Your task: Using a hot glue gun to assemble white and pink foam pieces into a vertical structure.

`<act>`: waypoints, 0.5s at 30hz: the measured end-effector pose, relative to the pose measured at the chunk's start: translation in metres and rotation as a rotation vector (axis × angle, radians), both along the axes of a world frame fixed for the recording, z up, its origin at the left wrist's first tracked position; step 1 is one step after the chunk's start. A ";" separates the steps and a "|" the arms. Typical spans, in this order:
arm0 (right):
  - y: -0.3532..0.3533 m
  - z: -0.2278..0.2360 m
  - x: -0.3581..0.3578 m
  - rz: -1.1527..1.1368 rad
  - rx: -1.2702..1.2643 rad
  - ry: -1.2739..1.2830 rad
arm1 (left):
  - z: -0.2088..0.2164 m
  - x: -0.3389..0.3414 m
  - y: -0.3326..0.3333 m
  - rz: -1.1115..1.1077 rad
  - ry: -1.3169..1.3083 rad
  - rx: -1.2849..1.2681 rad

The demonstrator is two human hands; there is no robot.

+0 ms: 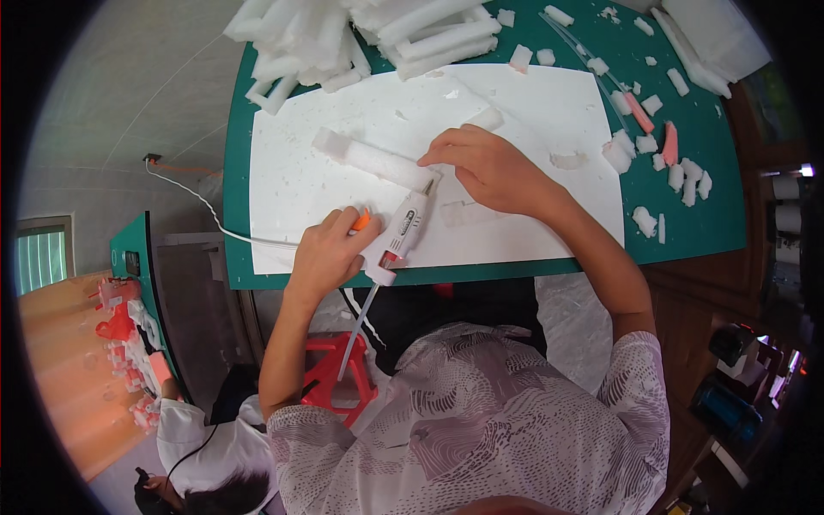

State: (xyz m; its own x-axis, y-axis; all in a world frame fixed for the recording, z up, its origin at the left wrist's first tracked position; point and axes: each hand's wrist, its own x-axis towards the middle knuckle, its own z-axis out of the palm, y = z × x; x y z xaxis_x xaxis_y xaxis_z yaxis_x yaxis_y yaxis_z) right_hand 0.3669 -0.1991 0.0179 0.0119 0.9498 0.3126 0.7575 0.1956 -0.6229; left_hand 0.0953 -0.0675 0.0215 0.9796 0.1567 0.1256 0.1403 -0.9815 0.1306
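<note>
A white hot glue gun (407, 225) is gripped by my left hand (331, 247), whose fingers wrap its handle beside the orange trigger (361, 220). A clear glue stick (354, 336) sticks out of the gun's back, past the table edge. The nozzle points away from me and is close to the near end of a white foam strip (373, 160) lying on a white board (549, 112). My right hand (493, 170) is closed, its fingertips at the strip's edge near that end; the thumb is partly hidden.
White foam strips (429, 34) are piled at the back of the green table (704, 223). Foam scraps, pink pieces (670, 142) and clear glue sticks (562, 34) lie at the right. A white cord (215, 216) runs left to an outlet. A red stool (330, 378) stands below; another person (215, 446) is at lower left.
</note>
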 end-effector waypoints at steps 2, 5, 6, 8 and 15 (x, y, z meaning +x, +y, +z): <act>0.010 -0.003 0.001 0.025 -0.023 -0.030 | 0.000 0.000 0.001 -0.002 -0.003 -0.009; 0.018 -0.008 0.000 0.076 -0.052 -0.119 | -0.002 -0.001 0.001 -0.011 -0.019 -0.008; 0.018 -0.008 -0.002 0.064 -0.087 -0.121 | -0.003 -0.002 0.002 -0.010 -0.020 -0.009; 0.017 -0.007 -0.004 0.059 -0.124 -0.120 | -0.004 -0.004 0.001 -0.002 -0.013 -0.012; 0.016 -0.006 -0.006 -0.015 -0.098 -0.107 | 0.002 -0.004 0.000 0.010 0.030 -0.019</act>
